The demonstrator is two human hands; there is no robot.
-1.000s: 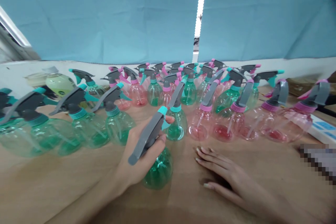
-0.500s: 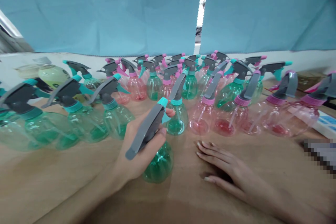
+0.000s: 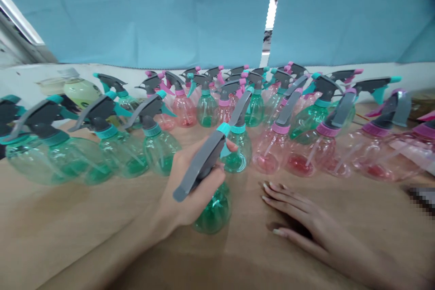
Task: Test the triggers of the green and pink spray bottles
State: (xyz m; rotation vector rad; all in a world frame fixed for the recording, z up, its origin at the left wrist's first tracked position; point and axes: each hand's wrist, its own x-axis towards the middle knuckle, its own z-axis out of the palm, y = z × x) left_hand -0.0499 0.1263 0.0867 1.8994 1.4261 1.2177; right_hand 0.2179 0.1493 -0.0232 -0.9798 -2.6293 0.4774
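Observation:
My left hand (image 3: pixel 197 186) is wrapped around the neck and trigger of a green spray bottle (image 3: pixel 214 213) with a grey and turquoise head. That bottle stands upright on the brown tabletop (image 3: pixel 248 244), its nozzle pointing away from me. To its right, my right hand (image 3: pixel 299 217) rests palm down on the table, fingers stretched out, holding nothing. Just beyond the held bottle stands another green spray bottle (image 3: pixel 237 154). Nearest to my right fingertips is a pink spray bottle (image 3: pixel 267 154).
Several green spray bottles (image 3: pixel 122 156) fill the left side, and pink ones (image 3: pixel 301 156) line the right. More stand behind them. A round bottle of pale yellow liquid (image 3: pixel 79 93) is at the back left. Blue cloth (image 3: pixel 163 13) hangs behind; a blurred dark object (image 3: pixel 423 197) lies right.
The whole view has shifted, so the scene sits slightly farther right. My left hand keeps its grip on the green spray bottle, and my right hand stays flat on the table.

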